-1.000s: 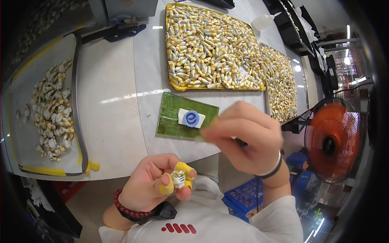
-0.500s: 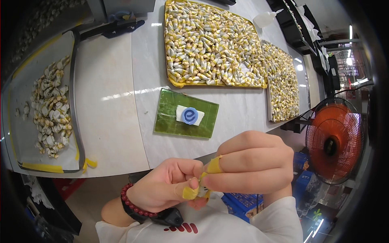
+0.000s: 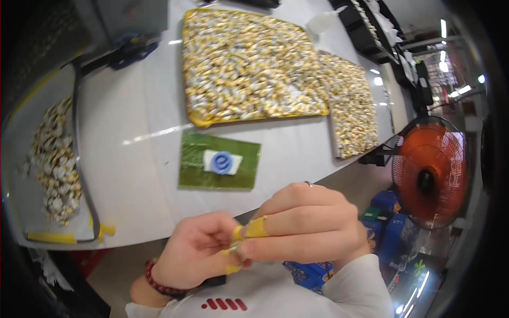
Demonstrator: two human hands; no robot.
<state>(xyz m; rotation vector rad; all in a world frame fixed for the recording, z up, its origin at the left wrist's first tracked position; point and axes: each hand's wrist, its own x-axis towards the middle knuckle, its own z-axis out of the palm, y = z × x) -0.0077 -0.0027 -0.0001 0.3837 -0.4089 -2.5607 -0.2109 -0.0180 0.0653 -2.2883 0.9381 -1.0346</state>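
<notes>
My left hand (image 3: 196, 248) and my right hand (image 3: 307, 222) meet in front of my shirt, each with yellow tape round its fingertips. Pinched between the thumbs and forefingers is a small whitish piece (image 3: 234, 247), mostly covered and blurred, so its kind cannot be made out. Beyond them on the table lies a green rectangular slab (image 3: 193, 177). It bears a white pad (image 3: 237, 165) with a round blue disc (image 3: 222, 162) on top.
A yellow-edged tray (image 3: 249, 121) at the back is packed with small white-and-yellow pieces. A second full tray (image 3: 356, 111) stands to its right. At the left a grey tray (image 3: 21, 209) holds a loose pile (image 3: 55, 169). An orange fan (image 3: 430, 172) stands at right.
The table and trays have shifted left in the picture as the view turned. Both hands still pinch the small piece, my right fingers now lying farther over it.
</notes>
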